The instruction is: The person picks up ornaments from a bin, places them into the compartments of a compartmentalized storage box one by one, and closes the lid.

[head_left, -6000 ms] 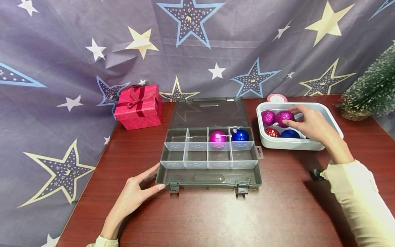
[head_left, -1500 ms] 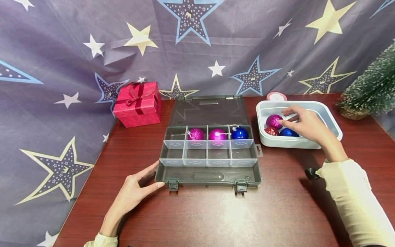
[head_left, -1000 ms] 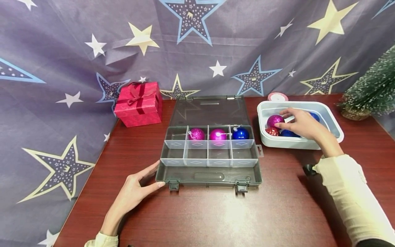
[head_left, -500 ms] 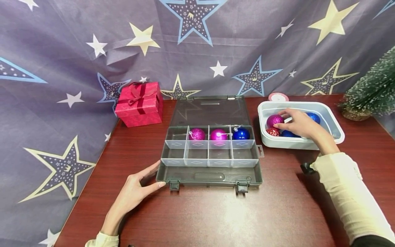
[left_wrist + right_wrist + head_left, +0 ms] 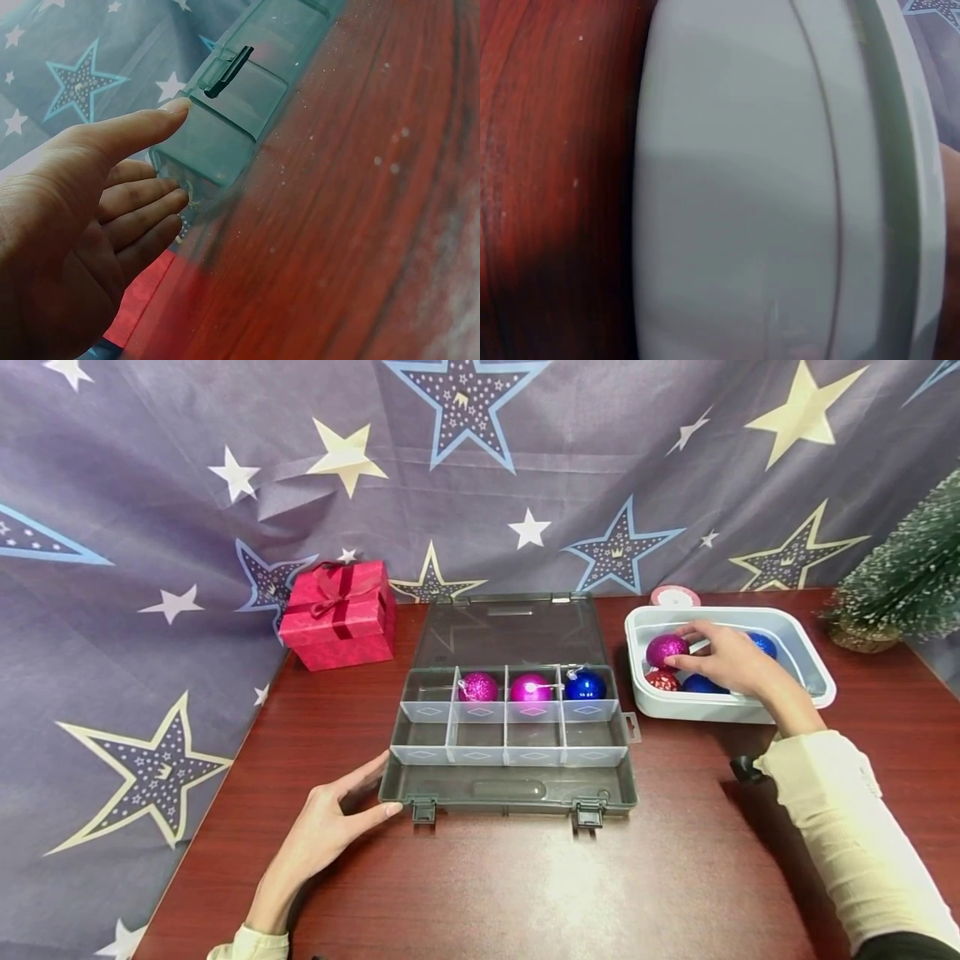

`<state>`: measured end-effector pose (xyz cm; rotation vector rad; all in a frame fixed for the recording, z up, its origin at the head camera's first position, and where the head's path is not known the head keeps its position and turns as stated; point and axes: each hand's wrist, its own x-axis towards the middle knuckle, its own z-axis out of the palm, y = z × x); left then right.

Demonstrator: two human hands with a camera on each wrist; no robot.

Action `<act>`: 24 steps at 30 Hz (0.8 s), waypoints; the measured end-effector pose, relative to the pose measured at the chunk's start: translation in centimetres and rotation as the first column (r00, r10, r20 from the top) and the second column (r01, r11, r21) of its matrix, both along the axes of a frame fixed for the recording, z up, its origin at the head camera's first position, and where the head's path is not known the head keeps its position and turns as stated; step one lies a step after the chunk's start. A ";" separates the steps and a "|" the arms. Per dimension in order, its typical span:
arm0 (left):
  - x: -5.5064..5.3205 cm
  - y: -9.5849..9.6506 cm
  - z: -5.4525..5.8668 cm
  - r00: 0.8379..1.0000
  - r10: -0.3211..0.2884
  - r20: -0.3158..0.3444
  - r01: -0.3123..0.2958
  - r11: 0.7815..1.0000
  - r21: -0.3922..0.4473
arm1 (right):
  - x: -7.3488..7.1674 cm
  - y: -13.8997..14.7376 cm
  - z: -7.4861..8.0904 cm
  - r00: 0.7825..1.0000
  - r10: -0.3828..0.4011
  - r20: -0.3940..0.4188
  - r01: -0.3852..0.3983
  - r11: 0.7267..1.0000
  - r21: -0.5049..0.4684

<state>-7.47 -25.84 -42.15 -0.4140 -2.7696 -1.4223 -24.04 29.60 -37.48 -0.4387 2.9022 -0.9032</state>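
Note:
My right hand (image 5: 726,658) reaches into the white tub (image 5: 823,681) and pinches a glittery magenta bauble (image 5: 665,651) between thumb and fingers. Below it lie a red patterned bauble (image 5: 662,681) and a blue bauble (image 5: 703,685); another blue bauble (image 5: 763,645) shows behind the hand. My left hand (image 5: 321,827) rests on the front left corner of a dark clear divided box (image 5: 510,789), fingers fairly straight. In the box's back row sit a glittery pink bauble (image 5: 477,687), a shiny magenta bauble (image 5: 530,688) and a shiny blue bauble (image 5: 585,686), each in its own compartment.
The box's lid (image 5: 510,631) lies folded back. A red gift box (image 5: 337,614) stands back left. Behind the tub is a pink-and-white ribbon roll (image 5: 675,597), and a frosted miniature tree (image 5: 896,568) stands far right. The tub's wall (image 5: 735,180) fills the right wrist view.
A glittery pink bauble went from the tub into the box's second back compartment. The right hand returned, closed on the other glittery magenta bauble and has raised it slightly. The left hand stayed put.

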 end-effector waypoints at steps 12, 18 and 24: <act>0.1 0.0 0.1 1.000 0.004 0.006 -0.004 1.000 0.010 | 1.3 -0.6 2.3 0.997 -0.055 -0.063 0.051 0.997 -0.066; 0.1 0.0 0.1 1.000 0.008 0.000 -0.008 1.000 0.000 | 2.0 -1.5 3.4 0.991 -0.069 -0.111 0.056 0.992 -0.112; 0.1 0.1 0.1 1.000 0.003 0.001 -0.003 1.000 0.005 | 2.6 -2.7 4.4 0.989 -0.059 -0.134 0.038 0.987 -0.155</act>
